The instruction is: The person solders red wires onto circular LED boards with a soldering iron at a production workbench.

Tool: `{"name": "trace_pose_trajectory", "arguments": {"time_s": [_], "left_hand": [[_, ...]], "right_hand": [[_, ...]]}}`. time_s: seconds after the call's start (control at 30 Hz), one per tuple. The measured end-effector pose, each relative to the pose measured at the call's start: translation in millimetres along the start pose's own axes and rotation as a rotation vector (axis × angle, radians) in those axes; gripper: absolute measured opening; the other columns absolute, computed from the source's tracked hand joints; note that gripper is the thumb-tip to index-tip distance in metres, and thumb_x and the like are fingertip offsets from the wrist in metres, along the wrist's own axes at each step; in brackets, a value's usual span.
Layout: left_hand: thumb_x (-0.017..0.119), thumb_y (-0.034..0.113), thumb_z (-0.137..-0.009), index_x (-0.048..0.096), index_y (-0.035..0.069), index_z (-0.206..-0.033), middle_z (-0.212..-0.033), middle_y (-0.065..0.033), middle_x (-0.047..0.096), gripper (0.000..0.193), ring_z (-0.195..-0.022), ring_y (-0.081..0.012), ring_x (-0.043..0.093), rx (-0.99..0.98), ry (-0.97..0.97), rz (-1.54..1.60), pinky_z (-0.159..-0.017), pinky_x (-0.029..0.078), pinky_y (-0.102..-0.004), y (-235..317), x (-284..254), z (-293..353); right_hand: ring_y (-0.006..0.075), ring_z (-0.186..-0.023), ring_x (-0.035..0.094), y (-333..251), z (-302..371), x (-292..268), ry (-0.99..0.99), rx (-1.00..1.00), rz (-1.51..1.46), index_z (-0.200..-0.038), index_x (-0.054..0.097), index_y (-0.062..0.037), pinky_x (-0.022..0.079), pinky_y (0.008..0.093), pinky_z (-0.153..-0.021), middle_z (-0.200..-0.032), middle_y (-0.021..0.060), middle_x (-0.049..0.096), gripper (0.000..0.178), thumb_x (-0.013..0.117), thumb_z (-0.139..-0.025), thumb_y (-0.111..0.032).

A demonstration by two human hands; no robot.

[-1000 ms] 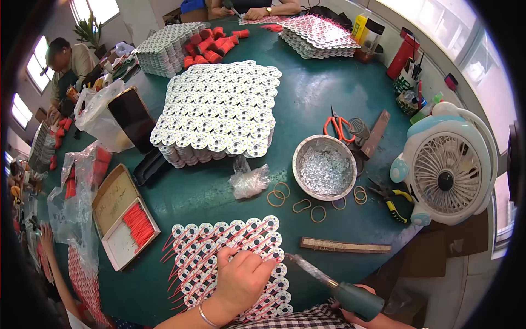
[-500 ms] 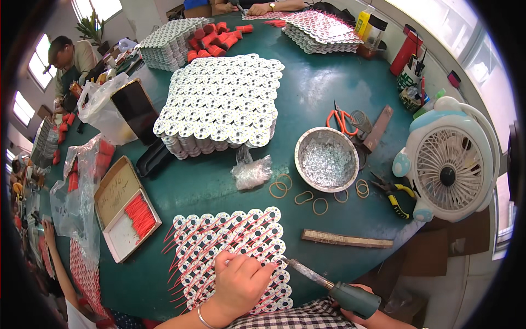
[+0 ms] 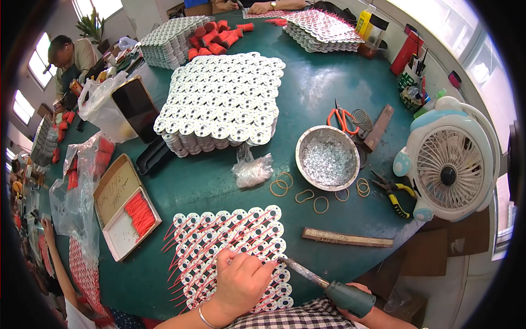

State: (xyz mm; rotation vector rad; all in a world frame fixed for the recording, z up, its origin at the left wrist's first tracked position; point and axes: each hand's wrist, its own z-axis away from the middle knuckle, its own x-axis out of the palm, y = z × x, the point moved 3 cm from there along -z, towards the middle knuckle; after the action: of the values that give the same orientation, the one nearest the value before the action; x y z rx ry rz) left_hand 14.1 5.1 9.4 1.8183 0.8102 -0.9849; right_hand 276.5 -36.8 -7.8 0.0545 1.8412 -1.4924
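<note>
A panel of joined round white circuit boards (image 3: 200, 236) lies on the green table in front of me, with red wires slanting across its rows. My left hand (image 3: 241, 279) rests on the panel's lower middle, its fingers pinched; what they hold is hidden. In my right hand (image 3: 359, 310) is a soldering iron (image 3: 350, 297) with a dark green handle, partly hiding the fingers. Its tip meets a round board at the panel's right side, close to my left fingertips.
Left of the panel, an open cardboard box (image 3: 127, 227) holds red wires. Beyond stands a tall stack of white board panels (image 3: 219, 98). A bowl of silvery bits (image 3: 327, 159), rubber bands, pliers (image 3: 399, 197), a wooden strip (image 3: 348, 237) and a fan (image 3: 449, 164) are to the right.
The soldering iron's handle has shifted slightly left and up with my right hand, its tip staying at about the same spot. My left hand is nearly still.
</note>
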Motion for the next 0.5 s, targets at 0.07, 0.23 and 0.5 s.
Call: {"name": "trace_pose_trajectory", "arguments": {"time_s": [0.07, 0.23, 0.5], "left_hand": [[0.068, 0.01, -0.062, 0.067, 0.015, -0.081, -0.066, 0.0036, 0.045, 0.02, -0.069, -0.0142, 0.048, -0.005, 0.001, 0.003, -0.076, 0.03, -0.0353, 0.9, -0.9, -0.9], [0.068, 0.008, -0.063, 0.066, 0.014, -0.08, -0.067, 0.0033, 0.046, 0.018, -0.068, -0.0148, 0.049, -0.003, 0.009, 0.024, -0.072, 0.031, -0.0344, 0.0, -1.4, -1.6], [0.062, 0.012, -0.069, 0.066, 0.014, -0.082, -0.068, 0.0037, 0.046, 0.014, -0.07, -0.0132, 0.048, 0.036, 0.032, 0.039, -0.073, 0.032, -0.0334, 10.6, -6.6, -2.8]], "right_hand": [[0.0182, -0.074, 0.064, -0.2, 2.2, 0.0, 0.017, 0.198, -0.284, -0.103, 0.056, 0.0007, 0.051, 0.0289, -0.068, -0.08, 0.0093, 0.065, 0.034, 0.065, -0.073, -0.012], [0.0212, -0.075, 0.065, -0.1, 6.8, -4.5, 0.088, 0.297, -0.601, -0.106, 0.051, 0.004, 0.052, 0.031, -0.069, -0.08, 0.0131, 0.064, 0.037, 0.062, -0.074, -0.01], [0.0219, -0.075, 0.066, 26.4, 40.3, -0.8, -0.014, 0.379, -0.48, -0.106, 0.05, 0.0059, 0.053, 0.0316, -0.07, -0.081, 0.0131, 0.064, 0.037, 0.06, -0.075, -0.012]]}}
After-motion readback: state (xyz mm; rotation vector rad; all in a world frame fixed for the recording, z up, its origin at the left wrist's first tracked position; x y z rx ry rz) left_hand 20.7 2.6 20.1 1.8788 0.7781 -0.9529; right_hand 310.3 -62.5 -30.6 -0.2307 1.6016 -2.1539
